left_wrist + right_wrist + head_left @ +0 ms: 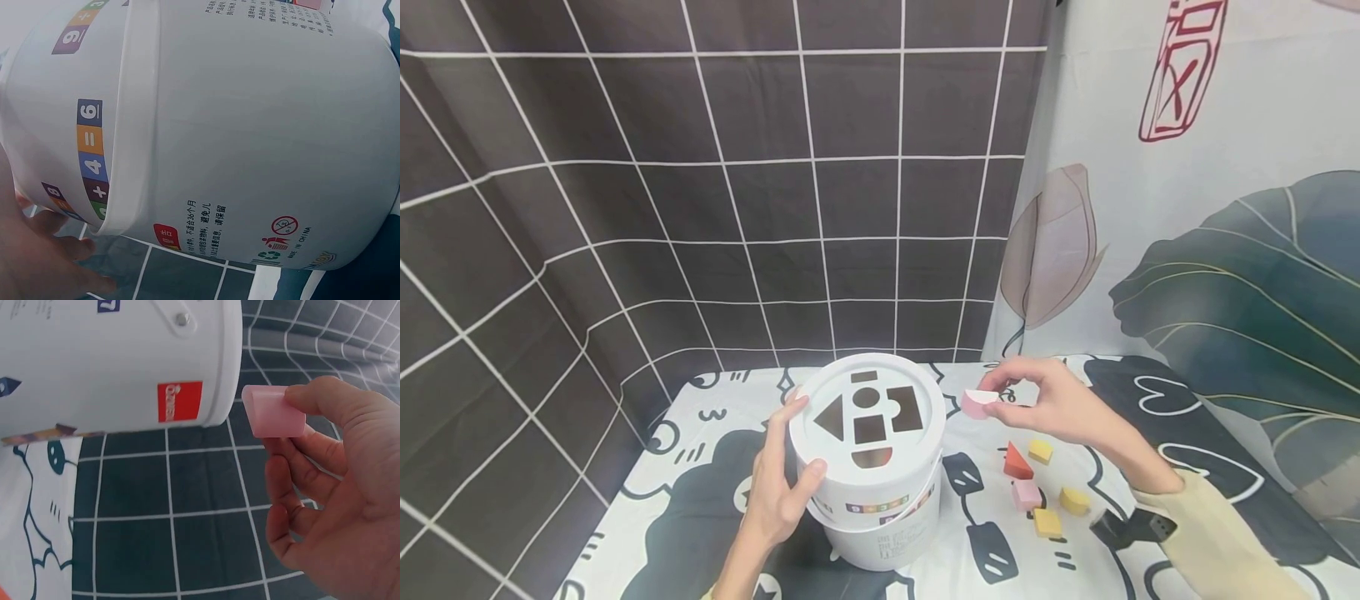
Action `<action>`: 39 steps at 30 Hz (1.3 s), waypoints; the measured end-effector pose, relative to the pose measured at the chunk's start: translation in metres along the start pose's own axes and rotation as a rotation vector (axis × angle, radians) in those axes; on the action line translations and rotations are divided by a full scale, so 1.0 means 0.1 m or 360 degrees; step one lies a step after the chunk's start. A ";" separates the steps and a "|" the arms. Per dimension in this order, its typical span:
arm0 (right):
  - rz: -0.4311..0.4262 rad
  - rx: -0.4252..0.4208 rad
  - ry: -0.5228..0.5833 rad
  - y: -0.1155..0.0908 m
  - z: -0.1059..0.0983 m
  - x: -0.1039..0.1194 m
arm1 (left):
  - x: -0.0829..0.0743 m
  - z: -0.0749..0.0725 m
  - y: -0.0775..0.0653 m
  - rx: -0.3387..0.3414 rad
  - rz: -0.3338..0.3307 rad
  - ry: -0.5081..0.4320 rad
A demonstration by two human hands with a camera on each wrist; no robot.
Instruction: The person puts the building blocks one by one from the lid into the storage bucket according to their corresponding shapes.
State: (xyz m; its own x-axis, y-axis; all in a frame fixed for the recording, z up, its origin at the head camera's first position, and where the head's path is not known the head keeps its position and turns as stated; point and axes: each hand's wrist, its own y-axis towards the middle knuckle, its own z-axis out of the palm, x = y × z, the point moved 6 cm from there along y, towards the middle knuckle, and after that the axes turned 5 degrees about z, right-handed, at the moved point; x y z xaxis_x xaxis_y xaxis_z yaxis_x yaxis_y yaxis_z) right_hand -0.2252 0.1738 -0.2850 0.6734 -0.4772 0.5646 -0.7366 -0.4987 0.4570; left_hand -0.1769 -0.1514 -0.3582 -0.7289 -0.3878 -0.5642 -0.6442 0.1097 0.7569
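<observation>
A white bucket [913, 533] stands upright, its white lid [835, 460] cut with several shaped holes: a triangle, a circle, rectangles, a notched shape and a half-round. My left hand [778, 487] holds the lid's left rim, thumb and fingers bent over the edge. In the left wrist view, only part of that left hand [47, 247] shows beside the bucket's printed wall [269, 131]. Between thumb and fingers, my right hand [1052, 400] pinches a pink half-round block [976, 405] just right of the lid, apart from it. The right wrist view shows this pink block [278, 412] up close.
Right of the bucket lie loose blocks: a red triangle [1017, 462], a pink block [1027, 495] and yellow pieces [1047, 523], [1074, 501], [1040, 451]. A patterned cloth [700, 500] covers the table. Behind hangs a dark gridded curtain [857, 200].
</observation>
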 end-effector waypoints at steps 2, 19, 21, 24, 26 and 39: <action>-0.0015 0.0023 0.0018 0.03 0.02 0.04 | 0.00 0.00 0.00 0.0001 -0.0002 0.0000; -0.0267 0.0055 0.0183 0.23 0.25 0.33 | 0.01 0.01 0.00 -0.0006 0.0019 -0.0002; -0.0279 0.0057 0.0191 0.25 0.27 0.37 | 0.01 0.01 0.00 -0.0006 0.0021 -0.0002; -0.0284 0.0061 0.0204 0.28 0.28 0.42 | 0.01 0.00 0.00 -0.0006 0.0016 0.0002; -0.0294 0.0066 0.0216 0.30 0.29 0.46 | 0.02 0.00 0.00 -0.0006 0.0006 0.0007; -0.0424 0.0109 0.0269 0.40 0.50 0.61 | 0.00 0.00 -0.01 -0.0006 0.0004 0.0021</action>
State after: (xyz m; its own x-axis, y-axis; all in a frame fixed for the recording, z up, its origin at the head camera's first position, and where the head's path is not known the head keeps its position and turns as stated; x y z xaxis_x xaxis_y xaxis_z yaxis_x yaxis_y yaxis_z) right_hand -0.2101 0.0887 -0.2671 0.8177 -0.1990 0.5402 -0.5259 -0.6400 0.5602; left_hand -0.1770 -0.1516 -0.3589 -0.7273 -0.3994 -0.5582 -0.6417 0.1073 0.7594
